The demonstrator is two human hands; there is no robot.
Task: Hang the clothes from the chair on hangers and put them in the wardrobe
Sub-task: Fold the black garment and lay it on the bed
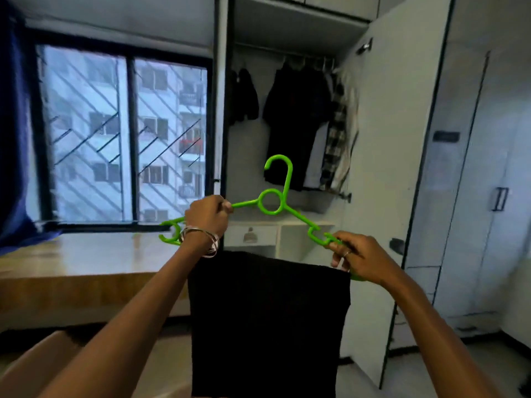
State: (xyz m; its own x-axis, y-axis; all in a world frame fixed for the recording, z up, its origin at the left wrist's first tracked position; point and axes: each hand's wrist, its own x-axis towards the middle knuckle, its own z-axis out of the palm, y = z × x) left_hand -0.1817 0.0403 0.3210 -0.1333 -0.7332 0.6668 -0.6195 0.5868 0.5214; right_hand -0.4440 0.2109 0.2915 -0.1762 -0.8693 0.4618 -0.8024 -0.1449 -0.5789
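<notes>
1. A person holds a bright green hanger [270, 201] up in front of the open wardrobe [290, 33], its hook pointing upward and its bar tilted, lower on the right.
2. The left hand [206, 214] is curled round the hanger's left arm, thumb and fingers closed on the plastic; silver bangles [201, 239] sit at that wrist.
3. The right hand [360, 258] pinches the hanger's right end between fingertips and thumb; a ring shows on one finger.
4. A black garment [268, 320] is folded over the hanger's lower bar and hangs straight down between the two forearms.
5. Inside the wardrobe, dark clothes [296, 116] and a checked shirt [337, 136] hang from the rail, with a smaller dark piece [244, 96] apart on the left.
6. The wardrobe door [393, 145] stands open on the right.
7. A window [123, 133] with a dark frame and a blue curtain [13, 133] fill the left; a wooden ledge [86, 254] runs below the window.
</notes>
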